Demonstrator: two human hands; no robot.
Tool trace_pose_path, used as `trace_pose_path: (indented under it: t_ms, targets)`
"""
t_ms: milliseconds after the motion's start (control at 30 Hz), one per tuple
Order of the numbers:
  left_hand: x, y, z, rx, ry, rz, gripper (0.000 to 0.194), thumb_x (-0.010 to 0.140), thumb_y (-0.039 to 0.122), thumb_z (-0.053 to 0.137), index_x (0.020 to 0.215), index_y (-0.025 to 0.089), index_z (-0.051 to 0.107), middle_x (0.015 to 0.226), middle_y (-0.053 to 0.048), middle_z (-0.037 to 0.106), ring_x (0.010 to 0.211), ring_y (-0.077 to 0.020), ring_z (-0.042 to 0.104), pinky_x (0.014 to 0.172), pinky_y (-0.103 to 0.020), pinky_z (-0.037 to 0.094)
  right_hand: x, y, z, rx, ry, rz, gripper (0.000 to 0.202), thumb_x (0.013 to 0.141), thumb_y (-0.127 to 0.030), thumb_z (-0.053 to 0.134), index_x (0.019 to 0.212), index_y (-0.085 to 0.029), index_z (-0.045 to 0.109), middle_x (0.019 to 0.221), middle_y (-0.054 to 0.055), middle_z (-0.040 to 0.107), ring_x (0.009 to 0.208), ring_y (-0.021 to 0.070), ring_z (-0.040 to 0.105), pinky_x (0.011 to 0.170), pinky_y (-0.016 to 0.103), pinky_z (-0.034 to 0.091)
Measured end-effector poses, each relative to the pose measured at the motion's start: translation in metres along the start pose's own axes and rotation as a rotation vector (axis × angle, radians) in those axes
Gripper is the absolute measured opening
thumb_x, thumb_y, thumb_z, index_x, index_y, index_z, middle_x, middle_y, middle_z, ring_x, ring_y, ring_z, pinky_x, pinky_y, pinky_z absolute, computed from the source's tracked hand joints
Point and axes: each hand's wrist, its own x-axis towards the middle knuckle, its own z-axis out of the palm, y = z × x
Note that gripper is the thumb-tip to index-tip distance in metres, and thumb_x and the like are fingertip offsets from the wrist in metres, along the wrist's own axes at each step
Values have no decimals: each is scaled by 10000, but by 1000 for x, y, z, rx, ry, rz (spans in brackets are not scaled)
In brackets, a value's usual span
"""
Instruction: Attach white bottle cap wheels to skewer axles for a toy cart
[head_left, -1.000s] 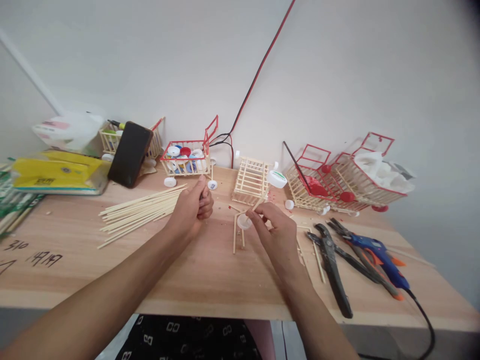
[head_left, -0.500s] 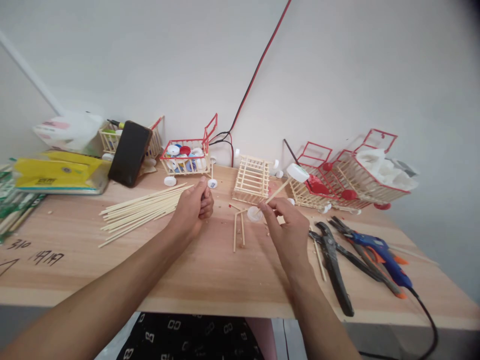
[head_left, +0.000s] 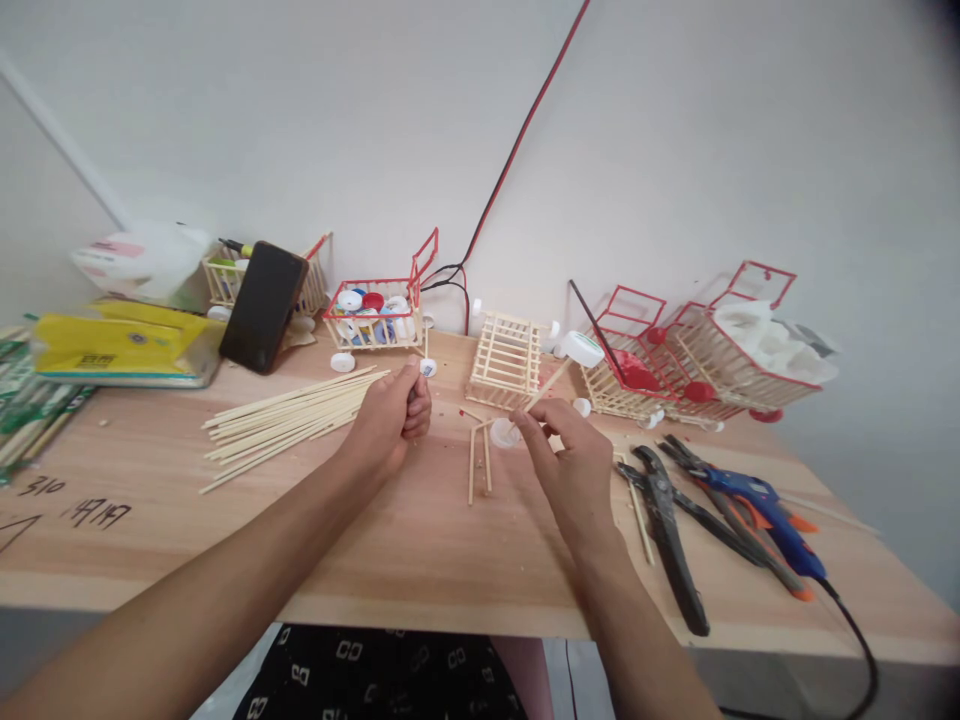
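Between the thumb and fingers of my right hand [head_left: 574, 465] is a thin wooden stick [head_left: 551, 385] with bottle caps at its ends. One white cap [head_left: 582, 350] sits at the upper end, and a translucent cap [head_left: 504, 433] is at the lower end, close above the table. My left hand [head_left: 394, 410] is closed, fingers curled in; what it holds, if anything, is hidden. It rests beside a fan of loose wooden sticks [head_left: 289, 420]. Short joined sticks [head_left: 472, 465] lie between my hands. Behind them a small stick-built cart body [head_left: 504, 355] lies with white cap wheels.
Stick carts with red trim [head_left: 375, 320] stand along the wall, some holding caps. Pliers [head_left: 667, 540] and a blue glue gun [head_left: 772, 515] lie at right, its cable over the edge. A phone [head_left: 264, 308] and a yellow packet [head_left: 127, 345] are at left.
My right hand has shifted slightly left, carrying the stick and its caps with it. My left hand stays closed in nearly the same place.
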Motion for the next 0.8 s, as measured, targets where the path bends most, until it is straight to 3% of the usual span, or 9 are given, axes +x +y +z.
trace_pose_path:
  t_ms: [267,800]
  targets:
    - [-1,-1,0,5,-6,-18,370,897,390,491,612,171,405,425,83,306,326,-36,222,337,-145,162,0,-2,0,24,-34,30,162,884,-238,543,736,-194,593,746,17,630,697,142,562,627,247,442]
    - [-3,-4,4,211,-72,40,246,884,312,466,685,168,481,451,72,361,336,-46,270,347,-165,181,-1,-2,1,23,-36,43,180,885,-238,551,712,-191,568,715,4,600,674,131,540,627,236,426]
